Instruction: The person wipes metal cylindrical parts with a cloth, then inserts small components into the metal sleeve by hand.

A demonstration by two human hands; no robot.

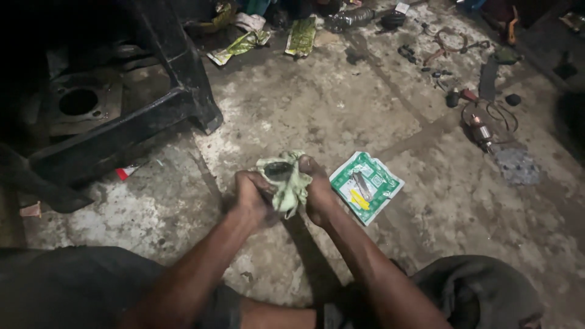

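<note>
Together, my left hand [253,196] and right hand [317,189] close around a pale green rag [291,183] wrapping a small dark part [279,170], above the concrete floor [304,103]. Firm, even gripping seems best. A green packet [365,186] lies just beside.

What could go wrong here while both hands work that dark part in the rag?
1. The left hand and right hand pinch the dark part only through the green rag, above bare floor; it may slip and drop.
2. The green packet lies open beside the right hand; a dropped part or an elbow might scatter its contents.
3. The light is dim, so leftover dirt could go unseen.
</note>
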